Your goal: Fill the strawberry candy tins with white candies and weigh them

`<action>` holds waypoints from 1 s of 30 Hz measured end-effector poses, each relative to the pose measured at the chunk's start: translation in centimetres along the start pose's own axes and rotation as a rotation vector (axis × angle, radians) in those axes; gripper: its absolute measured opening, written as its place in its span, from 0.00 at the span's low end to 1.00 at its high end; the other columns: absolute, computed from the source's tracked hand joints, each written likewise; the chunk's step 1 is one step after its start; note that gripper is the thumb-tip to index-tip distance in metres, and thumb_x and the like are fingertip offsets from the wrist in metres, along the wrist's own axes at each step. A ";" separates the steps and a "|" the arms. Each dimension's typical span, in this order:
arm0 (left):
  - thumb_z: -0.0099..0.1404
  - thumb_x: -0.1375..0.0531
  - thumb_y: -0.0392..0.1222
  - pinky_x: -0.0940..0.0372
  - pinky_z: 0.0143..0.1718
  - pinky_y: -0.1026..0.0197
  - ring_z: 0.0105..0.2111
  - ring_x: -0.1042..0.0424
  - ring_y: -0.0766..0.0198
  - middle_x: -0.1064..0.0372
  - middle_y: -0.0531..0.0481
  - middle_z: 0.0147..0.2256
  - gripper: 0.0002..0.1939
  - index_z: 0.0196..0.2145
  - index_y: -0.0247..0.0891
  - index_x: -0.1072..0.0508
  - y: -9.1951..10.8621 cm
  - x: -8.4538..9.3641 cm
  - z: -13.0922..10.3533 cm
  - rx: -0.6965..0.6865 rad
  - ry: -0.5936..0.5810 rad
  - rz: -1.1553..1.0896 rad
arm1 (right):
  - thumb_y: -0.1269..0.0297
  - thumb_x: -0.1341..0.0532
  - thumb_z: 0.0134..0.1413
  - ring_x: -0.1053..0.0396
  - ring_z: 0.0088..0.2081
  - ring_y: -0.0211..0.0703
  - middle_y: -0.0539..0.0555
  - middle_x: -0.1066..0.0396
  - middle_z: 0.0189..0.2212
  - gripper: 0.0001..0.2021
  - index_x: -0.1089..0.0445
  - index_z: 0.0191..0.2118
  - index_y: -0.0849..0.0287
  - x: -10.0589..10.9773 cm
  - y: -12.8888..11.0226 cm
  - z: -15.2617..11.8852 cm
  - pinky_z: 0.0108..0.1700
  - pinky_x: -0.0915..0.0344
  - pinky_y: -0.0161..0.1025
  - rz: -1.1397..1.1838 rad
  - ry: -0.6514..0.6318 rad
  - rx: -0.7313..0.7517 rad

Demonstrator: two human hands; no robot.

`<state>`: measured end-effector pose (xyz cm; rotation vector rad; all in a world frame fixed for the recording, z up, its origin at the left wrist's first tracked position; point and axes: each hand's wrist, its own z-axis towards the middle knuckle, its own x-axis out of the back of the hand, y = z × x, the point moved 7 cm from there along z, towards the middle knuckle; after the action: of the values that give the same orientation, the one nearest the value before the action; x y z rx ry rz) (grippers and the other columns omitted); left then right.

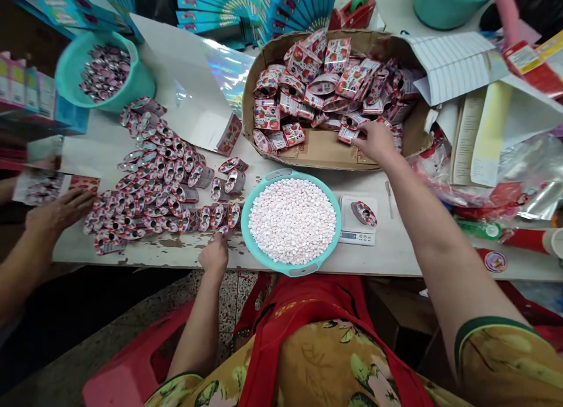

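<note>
My left hand (214, 253) is closed at the table's front edge, its fingertips on a small oval strawberry-print container (223, 230) at the end of a row. My right hand (377, 141) reaches into the cardboard box (323, 152), its fingers closed at a small strawberry-print container (348, 135); the fingertips are partly hidden. More such containers (303, 64) lie heaped in the box. Between my arms stands a turquoise basin (247, 231) full of small white candies (292, 219). Many containers (162, 166) stand upright with dark openings on the left.
A small scale (358, 236) bears one container (364, 213). A co-worker's hand (61, 210) rests by the containers at left. A turquoise bucket (145, 84) holds shiny caps (105, 75). Papers (461, 61) and plastic wrap (519, 166) lie at right. A red tape dispenser (352, 14) stands behind.
</note>
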<state>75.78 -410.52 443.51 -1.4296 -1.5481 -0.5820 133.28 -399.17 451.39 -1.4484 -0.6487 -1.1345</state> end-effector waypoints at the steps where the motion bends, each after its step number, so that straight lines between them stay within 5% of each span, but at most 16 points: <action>1: 0.75 0.57 0.52 0.34 0.40 0.52 0.42 0.22 0.43 0.23 0.32 0.41 0.26 0.58 0.39 0.31 -0.1 0.5 -0.1 0.022 0.058 -0.069 | 0.60 0.33 0.53 0.30 0.50 0.59 0.67 0.27 0.48 0.20 0.28 0.49 0.66 -2.2 -0.1 2.2 0.55 0.34 0.54 -0.088 -0.144 -0.011; 4: 0.74 0.53 0.54 0.33 0.42 0.55 0.40 0.23 0.52 0.22 0.39 0.40 0.22 0.51 0.40 0.27 1.0 3.0 -1.6 -0.032 0.351 -0.410 | 0.61 0.35 0.58 0.34 0.57 0.61 0.73 0.35 0.57 0.24 0.33 0.56 0.72 -7.3 -0.4 5.4 0.57 0.38 0.53 -0.281 -0.330 -0.008; 7: 0.74 0.53 0.54 0.33 0.48 0.56 0.42 0.24 0.57 0.22 0.42 0.43 0.22 0.45 0.39 0.25 6.0 4.9 -2.9 -0.372 0.561 -0.721 | 0.64 0.52 0.71 0.39 0.62 0.59 0.75 0.43 0.62 0.22 0.39 0.62 0.75 -9.2 -1.2 5.9 0.56 0.40 0.50 -0.347 -0.257 0.005; 10: 0.73 0.50 0.58 0.40 0.62 0.48 0.57 0.30 0.52 0.26 0.39 0.52 0.24 0.50 0.39 0.26 13.2 4.5 -2.8 -0.802 0.491 -0.708 | 0.73 0.58 0.71 0.36 0.60 0.61 0.77 0.42 0.61 0.22 0.38 0.61 0.76 -9.5 -1.6 5.7 0.53 0.39 0.53 -0.365 -0.244 0.007; 12: 0.71 0.48 0.61 0.49 0.67 0.42 0.66 0.41 0.47 0.35 0.36 0.62 0.28 0.58 0.39 0.30 16.3 3.8 -2.3 -0.911 0.421 -0.631 | 0.77 0.54 0.67 0.33 0.57 0.62 0.77 0.40 0.60 0.21 0.37 0.60 0.75 -9.1 -1.4 5.6 0.53 0.37 0.55 -0.364 -0.274 0.014; 14: 0.71 0.47 0.61 0.50 0.68 0.41 0.67 0.44 0.46 0.40 0.35 0.65 0.31 0.62 0.38 0.34 17.8 3.5 -1.7 -0.877 0.399 -0.613 | 0.78 0.47 0.61 0.31 0.55 0.62 0.74 0.37 0.59 0.22 0.36 0.60 0.71 -8.1 -0.8 5.3 0.53 0.36 0.55 -0.358 -0.297 0.028; 17: 0.70 0.43 0.58 0.44 0.64 0.45 0.61 0.36 0.48 0.33 0.37 0.59 0.27 0.58 0.38 0.30 19.5 3.6 -1.9 -0.811 0.392 -0.660 | 0.76 0.36 0.50 0.29 0.51 0.57 0.65 0.29 0.53 0.29 0.35 0.60 0.64 -5.3 0.8 4.2 0.52 0.33 0.52 -0.240 -0.272 0.005; 23: 0.61 0.32 0.50 0.35 0.54 0.52 0.49 0.28 0.51 0.25 0.43 0.44 0.14 0.41 0.39 0.22 24.1 3.9 -4.1 -0.799 0.297 -0.687 | 0.61 0.34 0.49 0.27 0.48 0.49 0.57 0.27 0.50 0.30 0.37 0.59 0.56 1.5 0.4 -3.3 0.46 0.26 0.48 0.645 0.051 -0.142; 30: 0.59 0.35 0.45 0.35 0.47 0.57 0.39 0.26 0.57 0.24 0.49 0.33 0.08 0.31 0.39 0.23 23.3 4.8 -3.4 -0.741 0.079 -1.063 | 0.52 0.26 0.39 0.25 0.50 0.50 0.50 0.23 0.45 0.27 0.30 0.48 0.48 0.4 -4.0 -14.6 0.48 0.23 0.52 1.475 0.068 -0.325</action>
<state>99.34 -405.90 443.65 -0.9058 -2.0732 -1.9660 125.77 -412.34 452.13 -1.5901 0.6798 -0.0787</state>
